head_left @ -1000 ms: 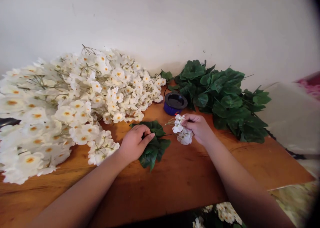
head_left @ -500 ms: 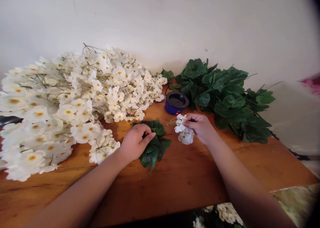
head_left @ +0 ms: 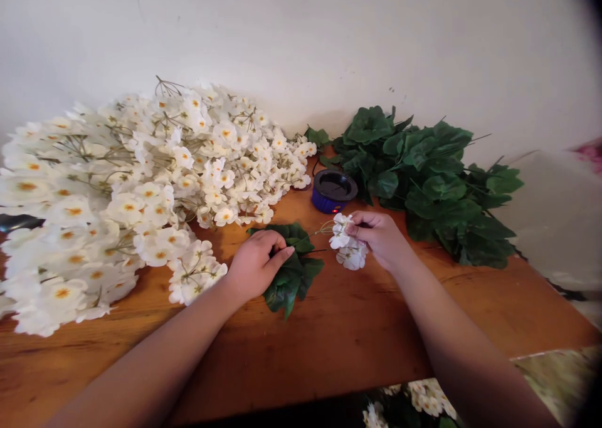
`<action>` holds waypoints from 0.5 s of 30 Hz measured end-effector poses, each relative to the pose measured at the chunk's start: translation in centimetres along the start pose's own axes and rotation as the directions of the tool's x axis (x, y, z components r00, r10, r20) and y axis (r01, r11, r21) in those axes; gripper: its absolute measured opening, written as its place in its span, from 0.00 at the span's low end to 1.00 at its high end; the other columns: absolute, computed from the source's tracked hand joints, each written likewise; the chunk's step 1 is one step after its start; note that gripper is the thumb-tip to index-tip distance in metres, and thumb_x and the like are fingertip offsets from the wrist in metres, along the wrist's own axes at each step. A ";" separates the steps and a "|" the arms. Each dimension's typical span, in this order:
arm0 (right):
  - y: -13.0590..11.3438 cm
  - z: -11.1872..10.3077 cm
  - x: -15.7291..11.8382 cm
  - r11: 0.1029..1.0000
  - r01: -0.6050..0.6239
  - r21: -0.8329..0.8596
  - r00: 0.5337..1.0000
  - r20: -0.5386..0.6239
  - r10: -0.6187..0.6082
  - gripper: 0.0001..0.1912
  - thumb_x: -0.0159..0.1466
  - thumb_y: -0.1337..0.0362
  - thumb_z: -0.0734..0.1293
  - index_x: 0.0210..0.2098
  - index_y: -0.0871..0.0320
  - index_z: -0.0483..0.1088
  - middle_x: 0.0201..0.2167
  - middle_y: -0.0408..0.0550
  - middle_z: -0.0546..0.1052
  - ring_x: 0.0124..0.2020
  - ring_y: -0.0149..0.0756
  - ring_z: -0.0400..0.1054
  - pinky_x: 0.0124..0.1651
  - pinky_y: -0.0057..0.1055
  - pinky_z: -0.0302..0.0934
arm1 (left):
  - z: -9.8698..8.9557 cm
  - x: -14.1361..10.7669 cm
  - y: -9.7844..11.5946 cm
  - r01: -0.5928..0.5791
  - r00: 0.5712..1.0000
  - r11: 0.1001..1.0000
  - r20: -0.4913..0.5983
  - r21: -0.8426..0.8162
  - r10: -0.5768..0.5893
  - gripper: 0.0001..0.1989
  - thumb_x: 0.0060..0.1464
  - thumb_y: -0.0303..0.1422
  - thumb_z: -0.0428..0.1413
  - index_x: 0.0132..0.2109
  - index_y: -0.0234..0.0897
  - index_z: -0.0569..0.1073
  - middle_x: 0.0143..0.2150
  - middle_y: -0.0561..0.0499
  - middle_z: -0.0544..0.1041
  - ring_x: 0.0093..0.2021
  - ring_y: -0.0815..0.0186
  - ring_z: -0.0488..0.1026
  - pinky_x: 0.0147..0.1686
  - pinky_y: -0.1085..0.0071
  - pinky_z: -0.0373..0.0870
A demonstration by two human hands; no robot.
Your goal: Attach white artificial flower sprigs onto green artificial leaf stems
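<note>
The left hand holds a green leaf sprig in a narrow grip, the right hand pinching white blossoms.

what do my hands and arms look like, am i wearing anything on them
Both are bare. The left hand and right hand wear no gloves, and the left forearm and right forearm show no sleeves. No rings, watch or bracelet are visible.

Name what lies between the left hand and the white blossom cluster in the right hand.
Head view: a dark green leaf spray under the left hand, then thin stems reaching the blossoms.
</note>
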State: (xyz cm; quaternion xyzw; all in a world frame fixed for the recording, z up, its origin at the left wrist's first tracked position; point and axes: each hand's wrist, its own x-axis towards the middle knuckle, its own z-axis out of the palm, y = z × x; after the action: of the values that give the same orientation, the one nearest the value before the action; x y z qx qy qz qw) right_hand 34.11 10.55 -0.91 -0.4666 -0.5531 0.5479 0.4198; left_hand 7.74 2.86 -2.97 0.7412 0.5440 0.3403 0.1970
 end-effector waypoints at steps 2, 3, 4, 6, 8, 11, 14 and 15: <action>0.1 0.0 0.0 1.000 0.004 -0.004 1.000 0.003 -0.004 0.12 0.46 0.60 0.78 0.21 0.58 0.72 0.25 0.42 0.72 0.24 0.27 0.60 0.25 0.27 0.52 | 0.0 0.0 0.0 -0.001 1.000 1.000 0.001 0.002 0.001 0.13 0.63 0.39 0.52 0.30 0.38 0.66 0.30 0.53 0.71 0.34 0.66 0.67 0.36 0.68 0.64; 0.1 0.0 0.1 1.000 0.006 -0.009 1.000 0.003 -0.006 0.13 0.46 0.60 0.78 0.21 0.58 0.72 0.25 0.42 0.72 0.24 0.28 0.61 0.26 0.27 0.53 | -0.1 0.0 0.1 -0.001 1.000 1.000 0.004 0.004 0.001 0.14 0.63 0.39 0.51 0.30 0.38 0.67 0.30 0.53 0.71 0.34 0.66 0.67 0.36 0.68 0.64; 0.2 0.0 0.1 1.000 0.009 -0.013 1.000 0.001 -0.009 0.13 0.46 0.60 0.78 0.21 0.58 0.72 0.26 0.42 0.73 0.25 0.28 0.61 0.27 0.27 0.54 | -0.1 0.0 0.1 -0.002 1.000 1.000 0.007 0.006 0.002 0.14 0.63 0.39 0.51 0.30 0.38 0.67 0.30 0.52 0.71 0.34 0.66 0.67 0.36 0.67 0.64; 0.3 0.1 0.1 1.000 0.007 -0.022 1.000 0.000 -0.007 0.13 0.46 0.59 0.78 0.21 0.58 0.72 0.26 0.43 0.73 0.26 0.29 0.63 0.28 0.28 0.56 | -0.1 0.0 0.1 -0.002 1.000 1.000 0.013 0.012 0.002 0.14 0.63 0.40 0.50 0.30 0.38 0.66 0.30 0.52 0.71 0.34 0.65 0.67 0.36 0.67 0.64; 0.3 0.2 0.1 0.999 0.004 -0.037 1.000 0.005 -0.004 0.13 0.46 0.59 0.78 0.21 0.58 0.71 0.26 0.43 0.73 0.26 0.29 0.63 0.29 0.28 0.56 | 0.0 0.0 0.0 -0.004 1.000 1.000 0.011 0.018 0.004 0.14 0.63 0.40 0.50 0.30 0.38 0.66 0.30 0.52 0.70 0.34 0.65 0.67 0.37 0.67 0.64; 0.2 0.2 0.0 0.992 0.048 -0.114 0.999 0.015 -0.047 0.13 0.48 0.59 0.76 0.21 0.58 0.71 0.26 0.43 0.73 0.26 0.30 0.63 0.30 0.29 0.57 | 0.0 0.0 -0.1 -0.015 1.000 0.999 0.013 0.037 0.015 0.14 0.64 0.39 0.51 0.30 0.38 0.66 0.30 0.52 0.70 0.35 0.65 0.68 0.37 0.67 0.64; -0.5 -0.3 0.0 0.951 0.167 -0.262 0.986 0.050 -0.159 0.10 0.50 0.60 0.75 0.23 0.57 0.72 0.30 0.44 0.75 0.30 0.32 0.66 0.34 0.30 0.59 | -0.2 -0.2 0.2 -0.051 0.998 0.989 0.035 0.139 0.047 0.12 0.64 0.38 0.50 0.32 0.38 0.68 0.32 0.51 0.71 0.36 0.64 0.68 0.38 0.66 0.63; -0.7 -0.5 -0.1 0.928 0.212 -0.306 0.977 0.075 -0.198 0.09 0.51 0.61 0.74 0.23 0.57 0.72 0.31 0.45 0.75 0.31 0.33 0.66 0.35 0.31 0.59 | -0.3 -0.3 0.4 -0.075 0.997 0.976 0.047 0.204 0.067 0.11 0.64 0.37 0.50 0.33 0.38 0.69 0.33 0.50 0.73 0.37 0.63 0.69 0.38 0.65 0.63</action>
State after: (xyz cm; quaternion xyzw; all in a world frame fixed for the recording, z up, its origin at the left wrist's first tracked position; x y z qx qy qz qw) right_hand 34.58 10.61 -0.14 -0.4548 -0.6873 0.4167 0.3836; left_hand 7.75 2.43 -2.57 0.7833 0.5455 0.2740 0.1178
